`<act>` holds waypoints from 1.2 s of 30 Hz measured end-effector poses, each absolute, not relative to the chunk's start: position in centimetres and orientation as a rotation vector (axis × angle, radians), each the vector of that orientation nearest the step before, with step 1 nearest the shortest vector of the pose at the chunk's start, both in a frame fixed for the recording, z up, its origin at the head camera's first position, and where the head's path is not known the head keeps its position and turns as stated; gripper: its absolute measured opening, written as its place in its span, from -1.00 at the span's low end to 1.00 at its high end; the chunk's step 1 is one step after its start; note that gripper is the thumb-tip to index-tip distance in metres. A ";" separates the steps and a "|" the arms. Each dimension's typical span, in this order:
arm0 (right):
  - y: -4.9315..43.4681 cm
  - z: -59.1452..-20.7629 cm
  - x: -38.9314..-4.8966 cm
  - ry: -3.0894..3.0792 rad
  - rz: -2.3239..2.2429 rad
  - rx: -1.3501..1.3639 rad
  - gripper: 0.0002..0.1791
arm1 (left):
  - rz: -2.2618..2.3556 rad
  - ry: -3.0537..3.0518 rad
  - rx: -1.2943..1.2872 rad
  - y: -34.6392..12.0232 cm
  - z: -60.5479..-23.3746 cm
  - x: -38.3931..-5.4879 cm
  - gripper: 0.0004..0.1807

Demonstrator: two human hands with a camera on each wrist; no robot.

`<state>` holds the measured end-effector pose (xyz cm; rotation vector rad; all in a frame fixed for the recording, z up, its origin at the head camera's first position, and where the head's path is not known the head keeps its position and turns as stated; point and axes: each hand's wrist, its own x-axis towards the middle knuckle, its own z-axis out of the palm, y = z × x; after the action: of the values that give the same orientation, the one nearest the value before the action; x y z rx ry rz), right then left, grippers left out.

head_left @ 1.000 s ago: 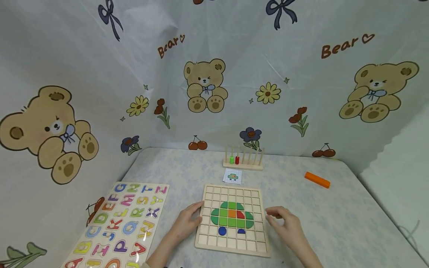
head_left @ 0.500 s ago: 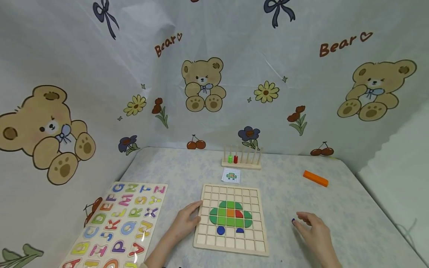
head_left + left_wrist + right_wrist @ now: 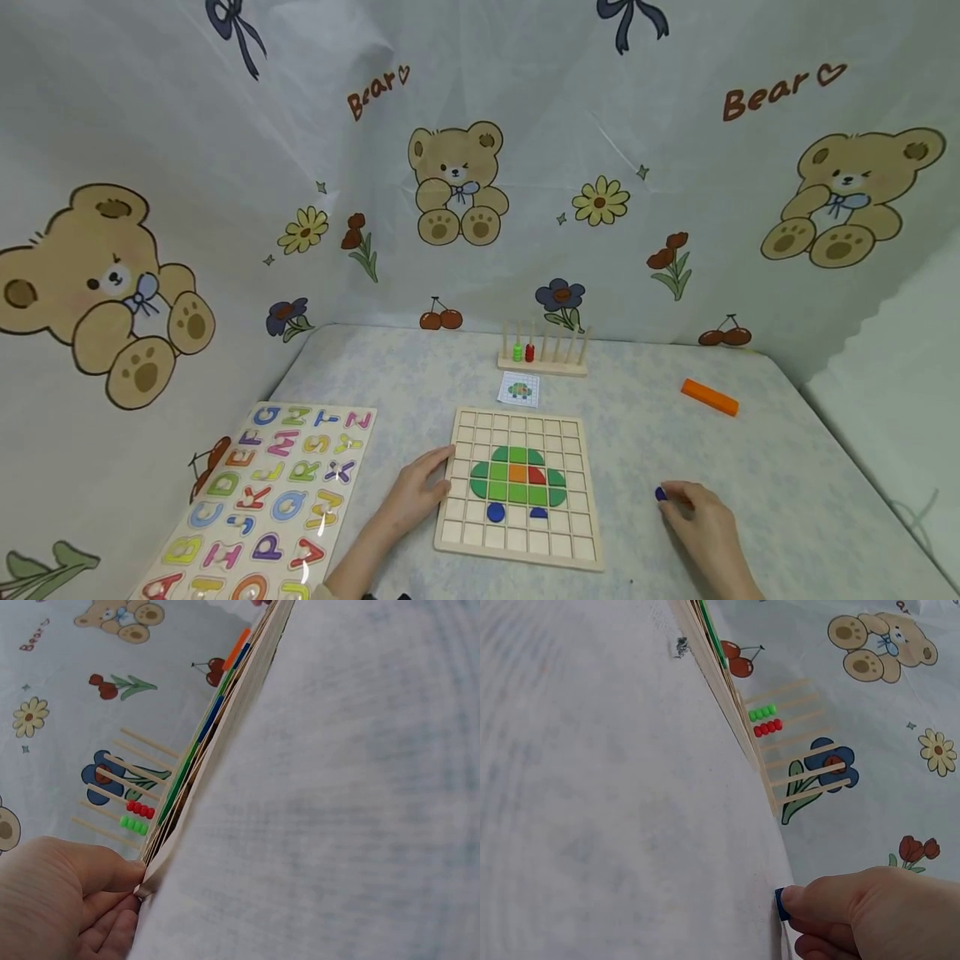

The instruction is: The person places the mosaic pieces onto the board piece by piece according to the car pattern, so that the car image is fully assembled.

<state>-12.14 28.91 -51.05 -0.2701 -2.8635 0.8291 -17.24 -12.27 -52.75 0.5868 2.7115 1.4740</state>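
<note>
A square wooden grid board [image 3: 517, 558] lies flat on the table, with green, orange, red and blue flat pieces forming a car-like shape. Its lower row has a blue round piece [image 3: 496, 512] and a blue half-round piece [image 3: 538, 513]. My left hand [image 3: 415, 492] holds the board's left edge; in the left wrist view its thumb lies against the rim. To the right of the board, apart from it, my right hand [image 3: 703, 525] pinches a small blue piece [image 3: 781, 904] between thumb and fingers, close to the tabletop. Its full shape is partly hidden.
A small picture card [image 3: 519, 389] with a similar car lies behind the board. Beyond it stands a peg rack [image 3: 543, 367] with green and red beads. An alphabet board [image 3: 277, 492] lies at left; an orange bar [image 3: 709, 397] sits at back right.
My right hand has moved right, away from the board's right edge, and the blue piece at its fingertips has come into sight. My left hand stays at the board's left edge.
</note>
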 end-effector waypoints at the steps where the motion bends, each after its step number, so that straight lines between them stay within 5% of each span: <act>1: 28.9 -51.1 -12.2 -2.866 0.813 -0.267 -0.72 | 1.470 2.713 0.587 -12.3 -52.7 -17.2 -0.44; 36: 28.6 -52.0 -12.6 -2.777 0.724 -0.164 -0.77 | 1.492 2.698 0.596 -12.3 -52.8 -17.2 -0.45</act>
<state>-12.61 28.57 -51.97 -0.1643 -2.7769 0.7237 -17.22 -12.25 -52.79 0.5964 2.6977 1.4919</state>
